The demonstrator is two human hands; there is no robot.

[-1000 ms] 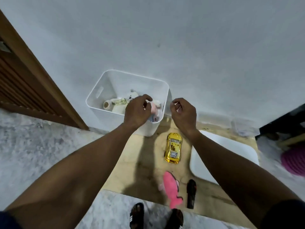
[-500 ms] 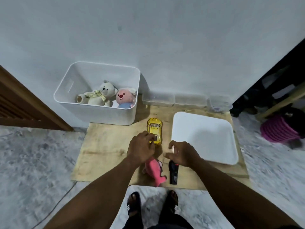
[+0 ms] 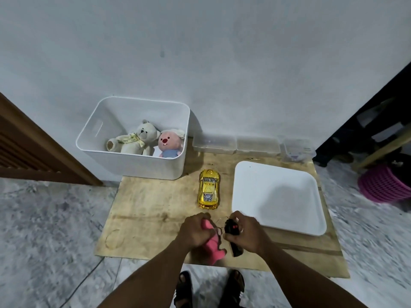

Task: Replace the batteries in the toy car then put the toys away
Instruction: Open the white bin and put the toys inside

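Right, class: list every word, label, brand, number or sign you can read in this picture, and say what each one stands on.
No text can be read clearly.
Ribbon on the cream bear: dark print, too blurred to read.
Yellow toy car: markings on top, too small to read.
Black remote: red spots, no legible letters.
Pink plush toy: no text shows.

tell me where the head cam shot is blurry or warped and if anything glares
Head view: the middle is sharp, with the toy car crisp and small bright glints on its gold shell; the right edge smears, so the pink basket and floor are blurred; the wide-angle lens tilts the door frame; there is a soft shadow on the white lid; no harsh glare.
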